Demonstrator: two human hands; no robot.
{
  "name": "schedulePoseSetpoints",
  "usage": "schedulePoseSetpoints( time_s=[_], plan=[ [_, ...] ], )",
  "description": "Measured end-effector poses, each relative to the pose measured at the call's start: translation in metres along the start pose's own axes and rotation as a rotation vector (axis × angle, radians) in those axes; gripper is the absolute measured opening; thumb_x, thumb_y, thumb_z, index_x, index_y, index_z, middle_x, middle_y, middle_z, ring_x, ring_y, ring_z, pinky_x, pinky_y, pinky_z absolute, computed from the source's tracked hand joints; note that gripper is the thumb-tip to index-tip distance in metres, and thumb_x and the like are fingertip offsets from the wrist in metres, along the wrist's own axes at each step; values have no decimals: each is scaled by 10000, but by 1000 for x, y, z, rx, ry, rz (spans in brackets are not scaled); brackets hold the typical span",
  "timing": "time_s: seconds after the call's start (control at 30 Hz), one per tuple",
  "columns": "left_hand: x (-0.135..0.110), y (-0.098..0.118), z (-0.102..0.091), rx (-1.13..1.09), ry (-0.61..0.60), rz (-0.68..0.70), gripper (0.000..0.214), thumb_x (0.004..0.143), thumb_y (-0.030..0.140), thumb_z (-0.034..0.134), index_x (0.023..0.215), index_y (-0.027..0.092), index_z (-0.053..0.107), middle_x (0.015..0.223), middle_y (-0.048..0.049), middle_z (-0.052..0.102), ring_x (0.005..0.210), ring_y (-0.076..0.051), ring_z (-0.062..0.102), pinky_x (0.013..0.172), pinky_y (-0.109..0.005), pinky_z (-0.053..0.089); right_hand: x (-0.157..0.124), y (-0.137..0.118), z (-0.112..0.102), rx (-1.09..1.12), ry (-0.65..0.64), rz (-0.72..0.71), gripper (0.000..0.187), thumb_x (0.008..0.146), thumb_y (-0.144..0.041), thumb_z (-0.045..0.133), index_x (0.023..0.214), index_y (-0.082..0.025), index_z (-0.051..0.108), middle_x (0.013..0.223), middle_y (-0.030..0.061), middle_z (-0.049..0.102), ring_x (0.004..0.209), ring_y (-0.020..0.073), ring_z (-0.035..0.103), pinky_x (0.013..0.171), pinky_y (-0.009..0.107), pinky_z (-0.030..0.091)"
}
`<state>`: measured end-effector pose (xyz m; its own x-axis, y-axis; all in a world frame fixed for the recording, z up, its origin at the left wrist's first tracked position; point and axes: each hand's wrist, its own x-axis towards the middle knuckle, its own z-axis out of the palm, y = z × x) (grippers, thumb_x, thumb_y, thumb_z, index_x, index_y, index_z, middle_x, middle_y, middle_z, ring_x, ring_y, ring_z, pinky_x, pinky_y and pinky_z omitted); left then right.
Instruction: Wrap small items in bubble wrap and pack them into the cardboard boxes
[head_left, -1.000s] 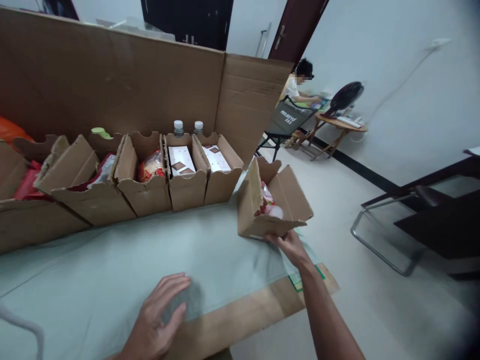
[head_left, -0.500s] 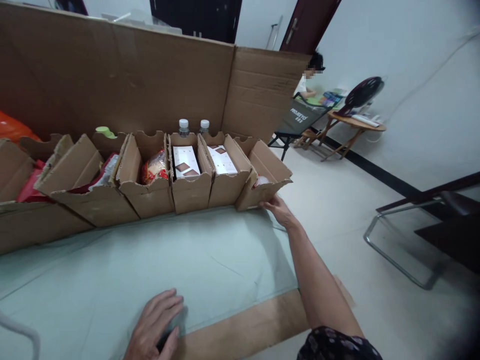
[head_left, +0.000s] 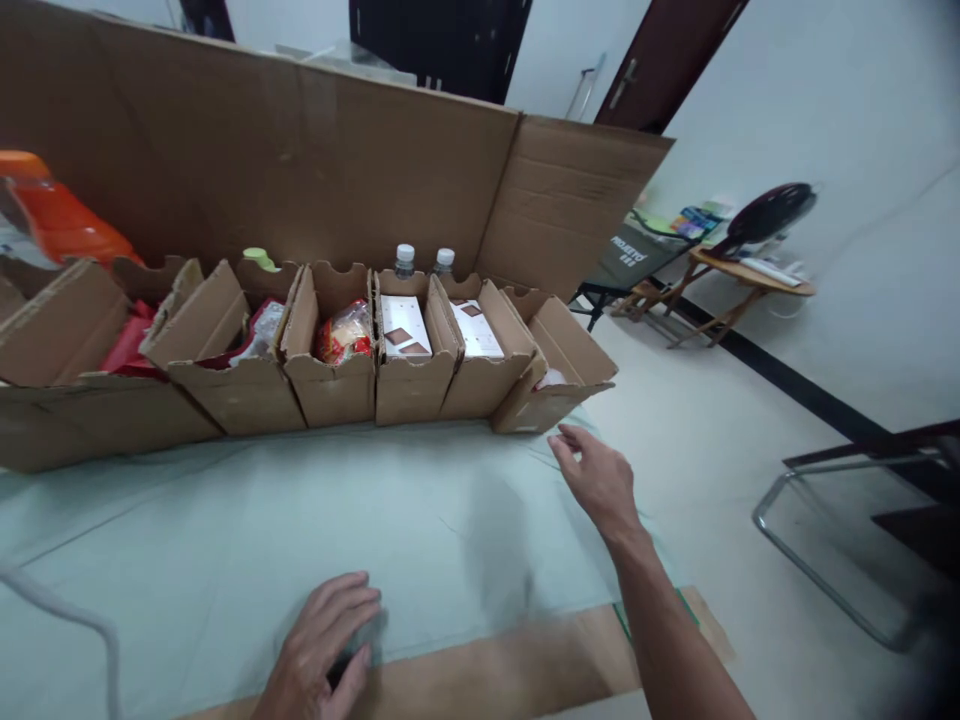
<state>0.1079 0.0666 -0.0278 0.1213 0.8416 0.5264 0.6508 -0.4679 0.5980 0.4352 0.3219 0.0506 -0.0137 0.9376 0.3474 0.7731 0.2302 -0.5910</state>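
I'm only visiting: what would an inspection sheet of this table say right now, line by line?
Surface: table under a pale green cloth, with a bare wooden edge at the front.
Job's things: rightmost cardboard box, open-topped, angled against the end of a row of cardboard boxes.
Clutter: two water bottles behind the row; orange bag at the far left.
Hands: right hand open, just short of the rightmost cardboard box, not touching; left hand palm down on the cloth.
Cables: one pale cable at the near-left corner.
Surroundings: cardboard wall behind; folding chair; small wooden table with a fan.
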Motion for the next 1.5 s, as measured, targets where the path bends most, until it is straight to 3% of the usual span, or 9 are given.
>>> schedulePoseSetpoints(
  time_s=[0.17, 0.27, 0.4, 0.6, 0.8, 1.0, 1.2, 1.37, 1.5],
  plan=[
    [2, 1, -1, -26, 13, -15, 398, 852, 112, 608, 1215, 257, 682, 1098, -86, 781, 1104, -264, 722, 873, -392, 641, 22, -96, 6, -261, 37, -573, 497, 896, -204, 612, 1392, -198, 595, 1445, 105, 614, 1350, 341, 515, 1094, 513, 395],
    [1, 1, 0, -38, 17, -12, 401, 849, 100, 595, 1212, 252, 675, 1104, -85, 777, 1113, -263, 716, 886, -400, 636, 59, -128, 24, -419, -37, -612, 554, 826, -140, 664, 1376, -156, 602, 1362, 146, 660, 1322, 360, 512, 1064, 502, 377],
    [1, 0, 1, -53, 46, -5, 376, 846, 108, 601, 1190, 239, 676, 1087, -80, 778, 1096, -257, 717, 882, -394, 636, 97, -139, 35, -531, -234, -588, 191, 830, -200, 669, 997, -211, 760, 887, 86, 748, 909, 274, 628, 846, 382, 423],
    [-1, -2, 4, -95, 50, -42, 337, 845, 103, 585, 1139, 225, 698, 1088, -96, 775, 1102, -270, 710, 899, -413, 629, 91, -146, 20, -528, -303, -620, 140, 859, -190, 642, 862, -222, 778, 793, 55, 748, 808, 234, 640, 771, 346, 411],
    [-5, -2, 3, -94, 212, -95, 312, 875, 123, 577, 1150, 218, 689, 1155, -115, 745, 1113, -255, 698, 914, -408, 618, 28, -144, -15, -352, -226, -738, 167, 880, -142, 614, 838, -242, 741, 912, 40, 784, 919, 245, 682, 854, 391, 437],
    [-1, 3, -14, -80, 279, -275, 417, 905, 195, 568, 1321, 199, 609, 1313, -142, 671, 1202, -280, 662, 993, -455, 580, -106, -132, -80, -153, -218, -909, 269, 904, -43, 538, 957, -257, 692, 941, 20, 783, 1139, 258, 657, 1009, 449, 442],
    [65, 11, -12, -335, 108, -357, 807, 851, 282, 648, 1583, 211, 315, 1612, -169, 401, 1476, -350, 410, 1204, -578, 348, -223, -76, -145, -301, 104, -487, 376, 892, -235, 656, 1262, -302, 662, 1566, 82, 493, 1447, 412, 430, 1153, 600, 352],
    [102, 22, 29, -652, -138, -329, 885, 793, 361, 684, 1580, 174, 325, 1630, -176, 381, 1513, -368, 342, 1242, -562, 268, -284, -42, -110, -61, 93, 126, 719, 961, -471, 589, 1597, -254, 335, 1506, 164, 543, 1249, 404, 625, 980, 544, 544],
    [82, 22, 33, -644, -2, -429, 822, 798, 441, 686, 1520, 167, 405, 1549, -184, 483, 1429, -365, 460, 1208, -554, 329, -286, -38, -57, 230, 27, 157, 811, 941, -515, 614, 1624, -242, 269, 1578, 161, 463, 1375, 426, 521, 1042, 563, 525]
  ],
)
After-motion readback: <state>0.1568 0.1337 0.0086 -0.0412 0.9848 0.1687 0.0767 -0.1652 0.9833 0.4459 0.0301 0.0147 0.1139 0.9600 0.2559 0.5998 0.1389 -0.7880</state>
